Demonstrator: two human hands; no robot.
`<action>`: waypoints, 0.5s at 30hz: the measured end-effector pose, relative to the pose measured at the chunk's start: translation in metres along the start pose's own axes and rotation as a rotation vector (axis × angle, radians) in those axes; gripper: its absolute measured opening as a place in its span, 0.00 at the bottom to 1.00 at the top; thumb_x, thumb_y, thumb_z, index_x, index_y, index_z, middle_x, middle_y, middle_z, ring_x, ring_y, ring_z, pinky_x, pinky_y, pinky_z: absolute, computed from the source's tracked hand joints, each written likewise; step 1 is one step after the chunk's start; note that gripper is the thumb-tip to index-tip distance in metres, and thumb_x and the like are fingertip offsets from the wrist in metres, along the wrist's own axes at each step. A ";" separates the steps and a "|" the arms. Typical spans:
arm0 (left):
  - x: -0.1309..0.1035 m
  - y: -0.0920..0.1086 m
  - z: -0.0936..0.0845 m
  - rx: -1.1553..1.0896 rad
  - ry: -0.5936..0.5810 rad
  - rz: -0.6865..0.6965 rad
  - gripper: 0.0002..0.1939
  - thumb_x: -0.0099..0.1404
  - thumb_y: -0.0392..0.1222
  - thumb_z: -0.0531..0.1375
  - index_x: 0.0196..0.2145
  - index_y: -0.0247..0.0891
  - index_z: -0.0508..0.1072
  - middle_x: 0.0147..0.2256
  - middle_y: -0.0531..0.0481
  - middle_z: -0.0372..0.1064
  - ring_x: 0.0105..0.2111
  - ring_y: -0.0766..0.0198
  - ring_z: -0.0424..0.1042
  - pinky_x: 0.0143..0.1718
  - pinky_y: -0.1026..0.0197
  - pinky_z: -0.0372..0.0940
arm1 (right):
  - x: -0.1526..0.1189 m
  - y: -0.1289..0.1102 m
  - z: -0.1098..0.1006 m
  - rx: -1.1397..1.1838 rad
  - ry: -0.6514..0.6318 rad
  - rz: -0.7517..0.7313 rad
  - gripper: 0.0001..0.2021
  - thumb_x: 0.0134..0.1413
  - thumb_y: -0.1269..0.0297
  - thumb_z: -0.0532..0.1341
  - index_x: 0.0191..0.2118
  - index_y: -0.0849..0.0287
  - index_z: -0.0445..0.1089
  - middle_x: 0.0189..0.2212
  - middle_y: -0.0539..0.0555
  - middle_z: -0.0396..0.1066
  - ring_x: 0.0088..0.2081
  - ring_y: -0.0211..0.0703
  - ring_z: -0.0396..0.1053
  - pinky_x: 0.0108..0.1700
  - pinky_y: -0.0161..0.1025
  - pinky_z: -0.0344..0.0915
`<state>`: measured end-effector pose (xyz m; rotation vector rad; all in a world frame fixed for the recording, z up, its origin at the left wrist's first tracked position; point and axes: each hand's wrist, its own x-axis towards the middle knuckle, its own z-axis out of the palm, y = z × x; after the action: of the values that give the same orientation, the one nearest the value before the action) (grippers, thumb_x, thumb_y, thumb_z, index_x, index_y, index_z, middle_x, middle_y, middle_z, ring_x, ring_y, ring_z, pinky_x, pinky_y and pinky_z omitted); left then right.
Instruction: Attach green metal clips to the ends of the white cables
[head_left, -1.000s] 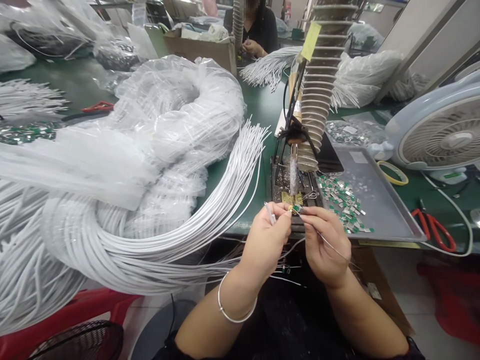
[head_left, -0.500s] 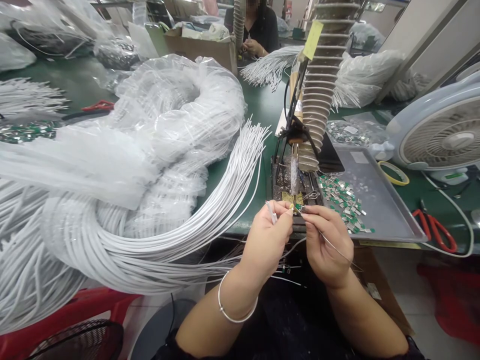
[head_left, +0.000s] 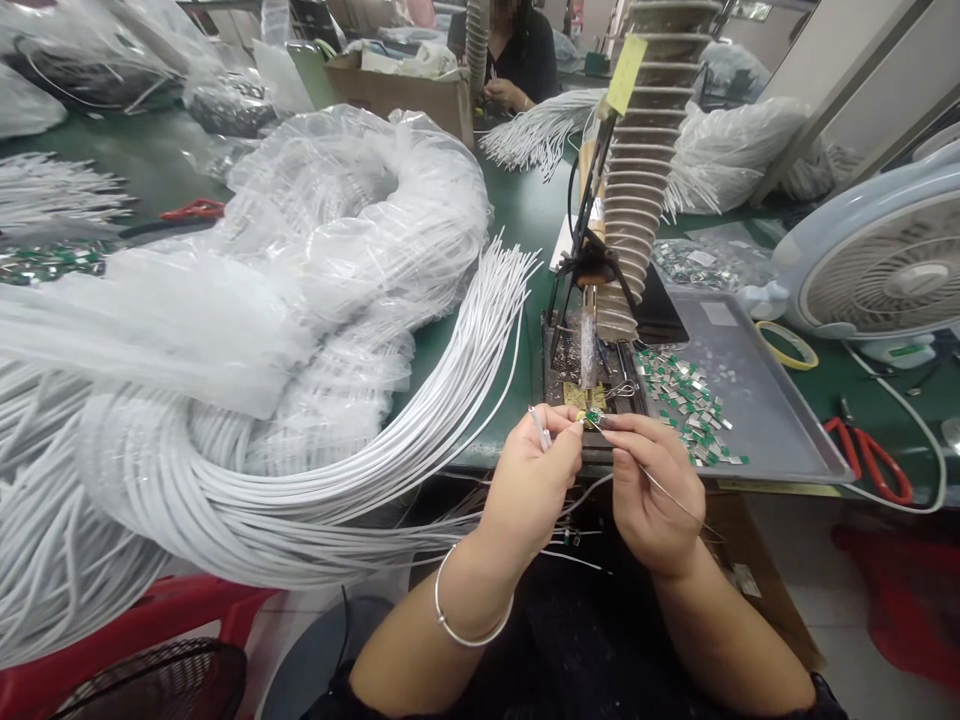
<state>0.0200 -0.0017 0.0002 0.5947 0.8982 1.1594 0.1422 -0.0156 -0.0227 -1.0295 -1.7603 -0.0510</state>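
My left hand (head_left: 534,472) is closed on a white cable (head_left: 539,428), whose end is pinched between thumb and forefinger. My right hand (head_left: 654,492) pinches a thin solder wire (head_left: 670,497) that trails down across the palm. Between my fingertips sits a small green circuit board (head_left: 593,416), right below the tip of an upright soldering iron (head_left: 589,350); whether they touch is too small to tell. The iron hangs in a black stand (head_left: 592,265) beside a ribbed hose (head_left: 643,150).
A large bundle of white cables (head_left: 315,490) and plastic wrap (head_left: 337,220) lie left. At right are a metal tray (head_left: 780,420) with small green boards (head_left: 694,410), red-handled scissors (head_left: 874,460), yellow tape (head_left: 786,345) and a fan (head_left: 900,270). A person (head_left: 517,60) sits opposite.
The small green board shows more fully between my fingertips, and the right fingertips have shifted slightly away from it. Both hands keep their grips.
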 end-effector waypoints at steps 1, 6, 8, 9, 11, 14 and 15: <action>0.000 -0.001 -0.001 0.001 0.002 -0.004 0.09 0.55 0.36 0.59 0.24 0.35 0.60 0.33 0.55 0.63 0.15 0.83 0.51 0.15 0.71 0.44 | -0.001 0.000 0.000 0.010 -0.005 0.006 0.12 0.55 0.76 0.55 0.42 0.57 0.68 0.38 0.58 0.72 0.41 0.46 0.72 0.41 0.47 0.72; 0.000 -0.006 -0.007 0.059 -0.015 0.001 0.09 0.57 0.36 0.59 0.24 0.35 0.61 0.35 0.54 0.63 0.16 0.81 0.51 0.16 0.70 0.45 | -0.008 0.003 0.000 0.094 -0.002 0.049 0.15 0.56 0.78 0.53 0.46 0.58 0.67 0.38 0.57 0.72 0.40 0.44 0.72 0.41 0.44 0.72; -0.002 -0.007 -0.011 0.122 -0.034 0.022 0.08 0.59 0.37 0.58 0.24 0.35 0.62 0.36 0.53 0.63 0.17 0.80 0.51 0.17 0.70 0.46 | -0.010 0.004 0.001 0.118 -0.014 0.086 0.16 0.56 0.78 0.52 0.48 0.57 0.66 0.38 0.56 0.72 0.37 0.41 0.72 0.38 0.42 0.72; -0.002 -0.008 -0.012 0.158 -0.042 0.036 0.07 0.59 0.37 0.58 0.25 0.35 0.63 0.35 0.53 0.63 0.18 0.79 0.51 0.18 0.69 0.47 | -0.010 0.005 0.002 0.121 -0.025 0.105 0.16 0.56 0.78 0.51 0.48 0.57 0.66 0.37 0.56 0.71 0.35 0.40 0.72 0.36 0.41 0.72; -0.004 -0.008 -0.014 0.239 -0.058 0.067 0.07 0.60 0.38 0.57 0.25 0.36 0.64 0.35 0.52 0.64 0.20 0.77 0.53 0.20 0.68 0.49 | -0.009 0.005 0.002 0.103 -0.049 0.125 0.14 0.56 0.77 0.52 0.46 0.58 0.67 0.36 0.55 0.70 0.34 0.40 0.71 0.35 0.40 0.71; -0.006 -0.008 -0.016 0.382 -0.085 0.118 0.06 0.61 0.38 0.57 0.26 0.36 0.65 0.35 0.51 0.64 0.24 0.73 0.58 0.24 0.67 0.53 | -0.006 0.005 0.002 0.051 -0.088 0.124 0.10 0.55 0.76 0.55 0.41 0.58 0.67 0.32 0.53 0.70 0.34 0.40 0.70 0.35 0.39 0.69; -0.007 -0.007 -0.016 0.429 -0.089 0.136 0.06 0.61 0.38 0.56 0.27 0.36 0.65 0.35 0.50 0.65 0.26 0.71 0.60 0.26 0.67 0.55 | -0.005 0.005 0.002 0.037 -0.104 0.124 0.09 0.55 0.76 0.55 0.39 0.58 0.67 0.31 0.53 0.69 0.33 0.40 0.69 0.35 0.39 0.69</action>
<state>0.0093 -0.0112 -0.0121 1.0616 1.0501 1.0548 0.1445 -0.0151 -0.0297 -1.1297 -1.7805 0.1145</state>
